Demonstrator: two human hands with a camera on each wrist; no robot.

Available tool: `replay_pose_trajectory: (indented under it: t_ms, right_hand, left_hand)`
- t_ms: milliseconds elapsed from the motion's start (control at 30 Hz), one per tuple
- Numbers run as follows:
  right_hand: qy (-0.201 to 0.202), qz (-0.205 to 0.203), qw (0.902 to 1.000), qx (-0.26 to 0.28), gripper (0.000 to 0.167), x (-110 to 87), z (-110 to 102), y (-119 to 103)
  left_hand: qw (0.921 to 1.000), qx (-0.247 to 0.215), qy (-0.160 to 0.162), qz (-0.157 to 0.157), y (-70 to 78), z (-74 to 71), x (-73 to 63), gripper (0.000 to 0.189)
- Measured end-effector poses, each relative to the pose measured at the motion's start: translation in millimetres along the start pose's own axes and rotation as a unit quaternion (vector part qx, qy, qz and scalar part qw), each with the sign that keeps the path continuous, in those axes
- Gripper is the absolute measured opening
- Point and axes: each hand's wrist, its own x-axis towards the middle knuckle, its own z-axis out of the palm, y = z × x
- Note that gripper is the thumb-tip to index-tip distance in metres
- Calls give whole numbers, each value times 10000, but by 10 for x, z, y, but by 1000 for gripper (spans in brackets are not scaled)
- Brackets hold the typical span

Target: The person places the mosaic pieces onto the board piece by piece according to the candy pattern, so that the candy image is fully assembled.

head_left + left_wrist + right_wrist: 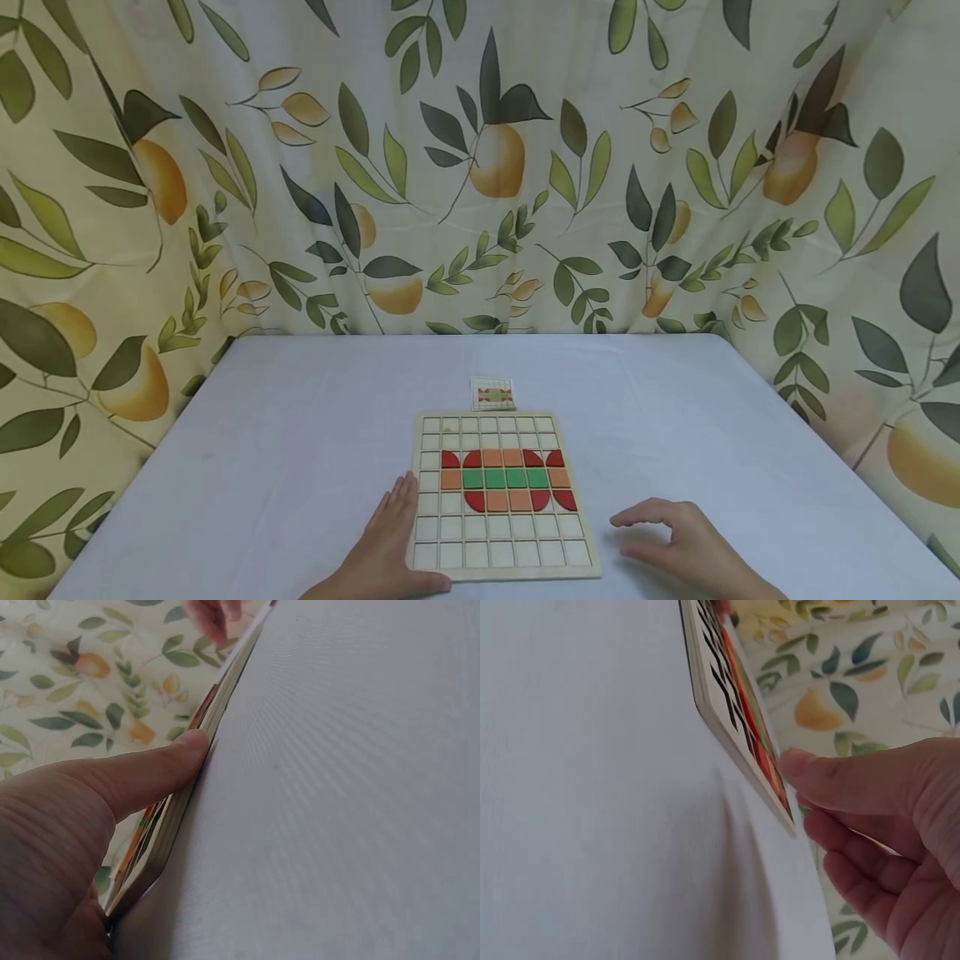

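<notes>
A square wooden grid board (525,574) lies on the table, with red quarter-round tiles (474,501), orange square tiles (497,500) and a row of green square tiles (495,478) set in its middle rows. Beneath the left-hand orange tile, the cell shows white. My left hand (382,542) rests against the board's left edge, fingers straight along it and thumb at the front corner. In the left wrist view, that thumb (165,769) touches the board's side. To the right of the board, my right hand (686,542) hovers with thumb and forefinger apart and nothing between them.
A small card (495,382) with a printed grid and a similar coloured pattern stands just behind the board. White cloth (315,417) covers the table. A curtain (450,250) printed with fruit and leaves surrounds the table's back and sides.
</notes>
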Motion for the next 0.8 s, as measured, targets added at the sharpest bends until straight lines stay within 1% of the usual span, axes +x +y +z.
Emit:
replay_pose_trajectory:
  t_ms: [100, 233, 333, 400, 467, 600, 700, 800]
  right_hand:
    - [-367, 483, 9980, 161, 32, -73, -64, 77]
    - [-758, 1343, 9868, 490, 35, -148, -146, 150]
    - [-789, 1723, 9797, 655, 37, -206, -202, 190]
    - [-741, 1888, 9765, 724, 39, -248, -239, 219]
    - [-704, 1904, 9764, 735, 39, -296, -274, 258]
    - [-838, 1553, 9821, 665, 40, -382, -334, 354]
    - [-1071, 1471, 9798, 828, 42, -422, -371, 415]
    - [-1241, 1532, 9748, 1044, 43, -449, -394, 455]
  left_hand:
    - [10000, -32, -44, -39, 6, -1, -3, 131]
    - [10000, -1, -30, -33, 12, -3, -8, 131]
    - [10000, 42, 8, 7, 9, 3, -7, 131]
    - [10000, 67, 19, 23, 7, 10, -1, 131]
    - [10000, 53, 12, 20, 8, 13, -1, 131]
    - [10000, 77, 4, -4, 17, 7, -3, 131]
    - [9999, 110, 12, -7, 22, -3, -7, 131]
    - [9999, 97, 13, -23, 20, -9, -12, 131]
